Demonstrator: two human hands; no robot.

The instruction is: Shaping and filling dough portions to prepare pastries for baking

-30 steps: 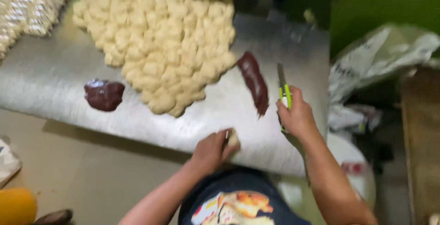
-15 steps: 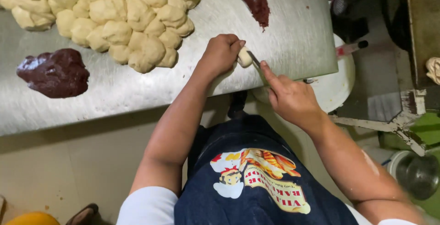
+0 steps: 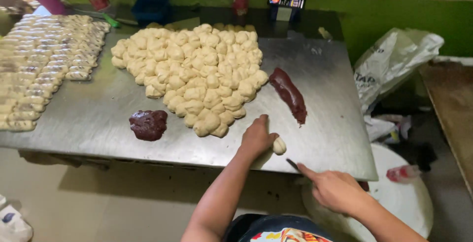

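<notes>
A large heap of pale dough pieces [image 3: 197, 69] covers the middle of the steel table [image 3: 330, 138]. My left hand [image 3: 256, 138] rests near the table's front edge, closed over a single small dough piece [image 3: 279, 146] that sticks out at its right side. My right hand [image 3: 335, 190] hovers just off the front edge and grips a knife [image 3: 292, 163]; only the dark blade tip shows, pointing toward the dough piece, a little apart from it. A dark brown log of filling [image 3: 290, 95] lies right of the heap and a dark blob of filling [image 3: 148, 124] lies to its front left.
Rows of shaped, striped rolls [image 3: 44, 64] fill the table's left end. A white plastic bag [image 3: 394, 59] sits beyond the right edge, and a white round tub [image 3: 399, 202] stands below the front right corner. A blue box [image 3: 150, 8] and shelves line the green back wall.
The view has lifted back to the whole table. My right hand has drawn away from the dough piece toward me; my left hand stays on it near the front edge.
</notes>
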